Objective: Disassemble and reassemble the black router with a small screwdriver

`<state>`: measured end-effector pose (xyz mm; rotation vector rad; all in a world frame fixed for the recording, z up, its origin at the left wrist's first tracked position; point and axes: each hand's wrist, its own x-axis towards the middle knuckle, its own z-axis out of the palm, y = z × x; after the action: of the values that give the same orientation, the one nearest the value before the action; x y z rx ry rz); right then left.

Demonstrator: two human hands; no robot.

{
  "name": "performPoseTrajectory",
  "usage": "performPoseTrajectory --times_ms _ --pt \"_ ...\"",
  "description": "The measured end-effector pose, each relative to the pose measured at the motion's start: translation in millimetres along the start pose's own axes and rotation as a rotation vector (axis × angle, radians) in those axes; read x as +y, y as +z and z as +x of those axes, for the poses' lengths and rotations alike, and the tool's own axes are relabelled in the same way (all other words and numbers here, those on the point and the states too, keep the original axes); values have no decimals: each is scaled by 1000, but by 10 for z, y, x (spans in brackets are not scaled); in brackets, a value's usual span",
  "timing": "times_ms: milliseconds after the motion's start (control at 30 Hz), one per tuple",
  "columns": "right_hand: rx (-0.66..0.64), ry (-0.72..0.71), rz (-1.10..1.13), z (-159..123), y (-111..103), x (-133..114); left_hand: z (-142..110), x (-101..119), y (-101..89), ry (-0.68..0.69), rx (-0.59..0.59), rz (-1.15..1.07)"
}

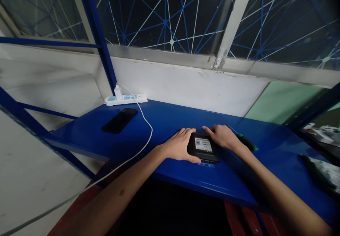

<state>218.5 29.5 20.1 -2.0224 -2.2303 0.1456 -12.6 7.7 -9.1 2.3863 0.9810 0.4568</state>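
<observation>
A flat black box-like device with a white printed label lies on the blue tabletop. My left hand grips its left end, with the thumb along the near edge and the fingers over the far side. At the device's far right corner is my right hand. Its thumb points left and its other fingers are curled, mostly hidden; what they hold, if anything, does not show. Just beyond the right wrist lies a screwdriver with a green and black handle and a thin shaft. A small blue patterned strip shows at the device's near edge.
A black phone lies on the blue table at the left. Behind it, a white power strip holds a charger, whose white cable runs toward me. A clear plastic bag sits at the right edge. Blue posts frame the table.
</observation>
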Motion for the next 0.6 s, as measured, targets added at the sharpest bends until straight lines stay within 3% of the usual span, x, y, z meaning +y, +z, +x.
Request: performPoseTrajectory --times_ms 400,600 --pt "-44 -2 38 124 36 -30 11 -14 7 1 -2 -21" --pt "15 -188 190 -101 -60 57 14 -24 21 -19 0 -17"
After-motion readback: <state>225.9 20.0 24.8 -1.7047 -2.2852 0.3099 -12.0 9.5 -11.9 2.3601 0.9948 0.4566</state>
